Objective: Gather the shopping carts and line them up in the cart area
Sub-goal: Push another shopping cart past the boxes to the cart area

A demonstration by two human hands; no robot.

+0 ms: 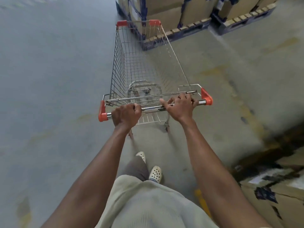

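Both hands, left hand (126,115) and right hand (180,106), grip the cart (141,68) handle (151,108); best steer wide of the pallet (177,32) at frame top.

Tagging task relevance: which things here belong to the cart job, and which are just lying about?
Job: shopping cart; its handle bar; left hand and right hand, both gripping that bar.
Lying about: stacked cardboard boxes on pallets ahead; blurred carton at lower right.
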